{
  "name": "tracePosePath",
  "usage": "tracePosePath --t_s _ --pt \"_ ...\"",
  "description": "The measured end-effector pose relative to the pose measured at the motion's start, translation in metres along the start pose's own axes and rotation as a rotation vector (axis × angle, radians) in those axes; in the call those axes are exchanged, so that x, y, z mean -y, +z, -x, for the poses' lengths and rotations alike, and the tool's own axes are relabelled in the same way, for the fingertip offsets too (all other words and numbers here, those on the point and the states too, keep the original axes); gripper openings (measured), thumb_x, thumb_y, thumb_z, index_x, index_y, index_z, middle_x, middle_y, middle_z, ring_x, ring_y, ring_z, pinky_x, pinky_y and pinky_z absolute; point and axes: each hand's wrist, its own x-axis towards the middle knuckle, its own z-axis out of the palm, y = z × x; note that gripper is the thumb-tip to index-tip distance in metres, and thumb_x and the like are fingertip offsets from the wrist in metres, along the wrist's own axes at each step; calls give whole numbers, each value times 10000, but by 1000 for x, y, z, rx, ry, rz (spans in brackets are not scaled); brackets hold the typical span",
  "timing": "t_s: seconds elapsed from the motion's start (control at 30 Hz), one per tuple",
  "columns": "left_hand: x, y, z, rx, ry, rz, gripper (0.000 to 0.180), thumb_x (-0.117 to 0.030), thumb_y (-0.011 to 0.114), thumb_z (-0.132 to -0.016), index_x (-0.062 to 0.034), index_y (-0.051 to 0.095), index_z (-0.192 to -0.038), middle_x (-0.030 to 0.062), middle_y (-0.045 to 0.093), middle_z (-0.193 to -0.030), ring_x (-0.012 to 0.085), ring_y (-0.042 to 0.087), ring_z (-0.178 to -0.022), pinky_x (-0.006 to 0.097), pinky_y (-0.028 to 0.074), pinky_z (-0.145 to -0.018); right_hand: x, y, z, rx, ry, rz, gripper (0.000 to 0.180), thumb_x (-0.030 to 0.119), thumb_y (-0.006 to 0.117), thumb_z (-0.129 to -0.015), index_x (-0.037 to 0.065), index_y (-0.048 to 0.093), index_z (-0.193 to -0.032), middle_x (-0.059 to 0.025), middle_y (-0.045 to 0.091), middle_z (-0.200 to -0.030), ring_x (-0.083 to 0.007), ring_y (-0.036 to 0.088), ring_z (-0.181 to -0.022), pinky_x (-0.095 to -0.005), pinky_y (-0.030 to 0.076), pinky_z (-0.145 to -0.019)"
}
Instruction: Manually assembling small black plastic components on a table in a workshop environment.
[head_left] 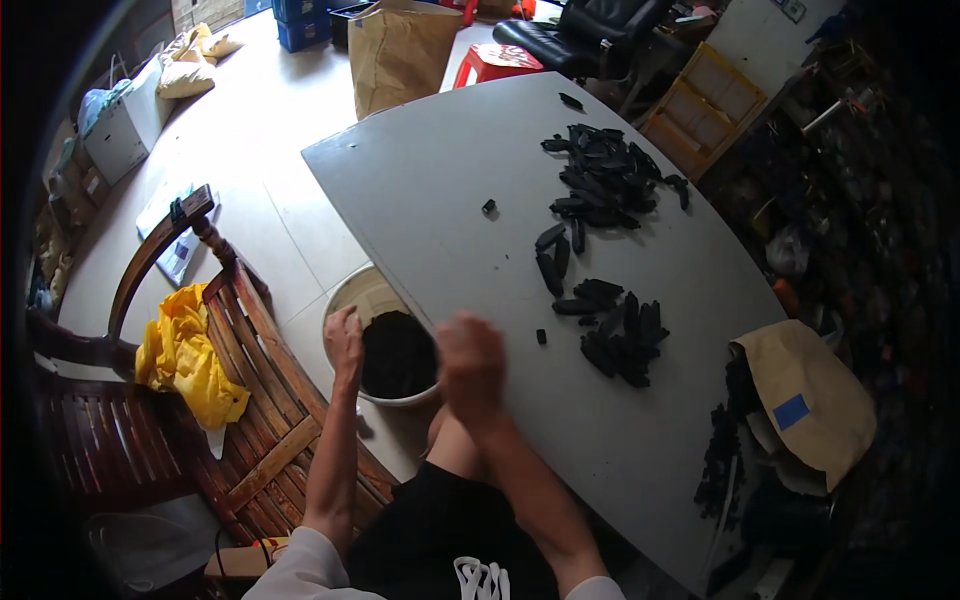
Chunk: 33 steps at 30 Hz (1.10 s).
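Note:
My left hand [345, 340] is above the left rim of a pale round bucket [343, 292], fingers curled together; whatever they hold, if anything, is hidden. Dark black material [398, 355] fills much of the bucket. Over the left edge of the grey-white table [600, 450], beside the bucket, my right hand [472, 360] is smeared by motion, so its grip does not show. A cluster of black, elongated, charcoal-like pieces [625, 340] lies to its right, with a larger pile [600, 175] farther back. A small black bit [541, 337] lies between that hand and the nearer cluster.
Near the table's right edge, an open brown paper bag [808, 400] lies beside black crumbs [718, 465]. A slatted wooden bench [270, 400] with a yellow plastic bag [188, 360] stands at left. Beyond the table are a large paper sack [400, 60], a red stool [500, 62] and a black chair [580, 40].

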Motion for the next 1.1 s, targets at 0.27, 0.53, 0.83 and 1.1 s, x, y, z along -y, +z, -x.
tracePosePath --t_s 0.27,0.53,0.83,1.1 --pt "-186 -8 11 -129 258 85 154 37 576 -813 -13 661 -931 108 601 -941 241 584 -940 333 452 -855 -78 -58 17 201 311 297 41 -20 553 -808 12 542 -830 -160 543 -922 -341 621 -856 -413 535 -694" --pt "-281 71 67 491 667 191 235 44 683 -679 -58 657 -889 102 585 -922 299 567 -913 370 476 -787 -81 -147 93 430 453 303 110 -14 619 -765 17 534 -828 -179 559 -881 -346 625 -869 -412 528 -727" --pt "-290 114 92 559 871 -174 267 4 658 -703 -56 611 -959 87 545 -968 295 522 -975 375 475 -807 -94 -234 184 114 864 -143 171 -39 587 -822 -15 549 -987 -145 613 -865 -224 640 -759 -342 523 -625" --pt "-327 93 143 1423 -189 620 328 27 641 -793 -41 578 -1107 30 557 -924 171 546 -912 339 455 -815 -96 -243 209 -240 1053 -394 92 -83 599 -811 -31 592 -887 -97 610 -781 -154 636 -638 -274 515 -571"
